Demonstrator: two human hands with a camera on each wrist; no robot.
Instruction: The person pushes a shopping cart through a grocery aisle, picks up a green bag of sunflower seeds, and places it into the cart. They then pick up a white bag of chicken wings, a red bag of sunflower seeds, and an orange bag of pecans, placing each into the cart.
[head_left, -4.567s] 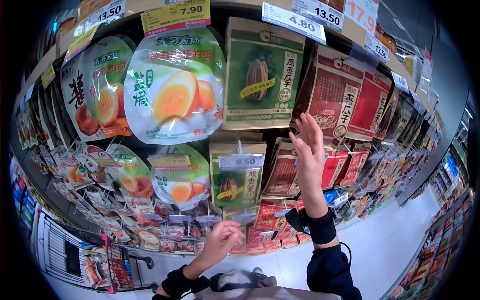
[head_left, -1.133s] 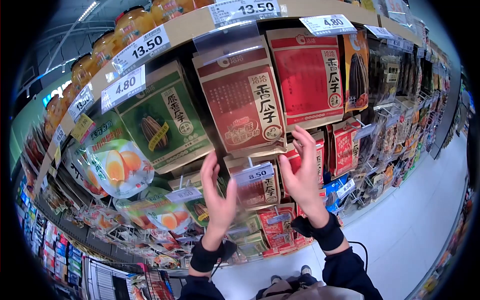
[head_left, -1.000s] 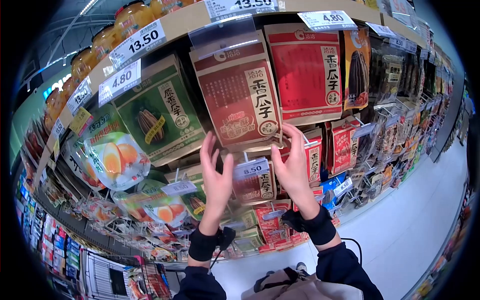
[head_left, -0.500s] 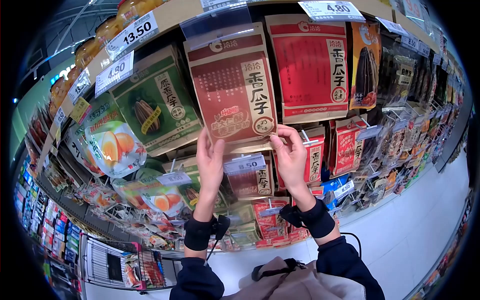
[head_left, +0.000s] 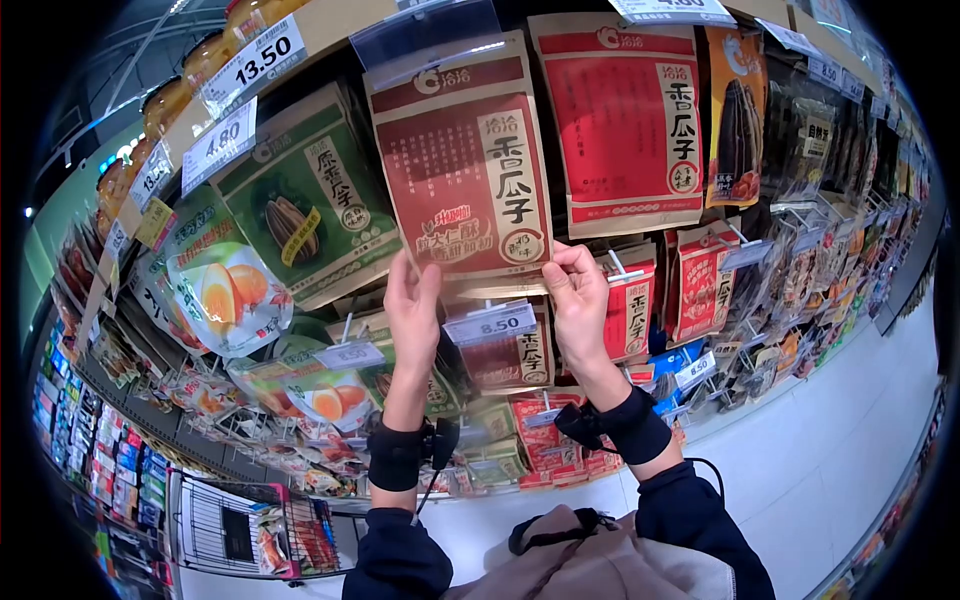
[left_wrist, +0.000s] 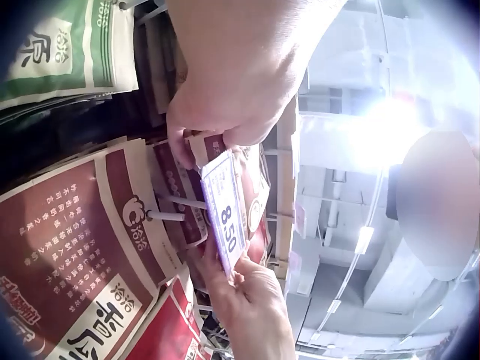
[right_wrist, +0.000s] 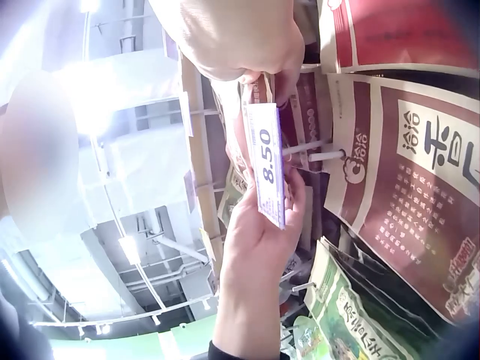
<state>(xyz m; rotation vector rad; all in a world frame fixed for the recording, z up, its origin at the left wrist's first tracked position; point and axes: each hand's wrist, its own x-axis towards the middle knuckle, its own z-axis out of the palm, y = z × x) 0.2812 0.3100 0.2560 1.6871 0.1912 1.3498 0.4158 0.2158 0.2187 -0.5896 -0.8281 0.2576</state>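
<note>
A brownish-red bag of sunflower seeds (head_left: 465, 190) hangs at the front of the upper row. My left hand (head_left: 412, 318) pinches its lower left corner, thumb in front. At the lower right corner my right hand (head_left: 582, 300) holds it between thumb and curled fingers. Just below the bag, between my wrists, a price tag (head_left: 492, 325) reading 8.50 sticks out. In the left wrist view my left hand (left_wrist: 232, 90) reaches in from the top, with the tag (left_wrist: 223, 217) overlapping the bag's edge. The right wrist view has my right hand (right_wrist: 244, 45) at the top, fingertips partly hidden.
A green seed bag (head_left: 310, 210) hangs on the left, a bright red one (head_left: 620, 130) on the right. Metal hooks (head_left: 625, 270) and more tags jut from the lower rows. A shopping cart (head_left: 255, 530) stands at lower left; jars (head_left: 165, 105) line the shelf above.
The view has swung right from the egg packs to the brownish-red bag. My left hand rose from below. Both hands closed in and took hold of the bag's lower corners.
</note>
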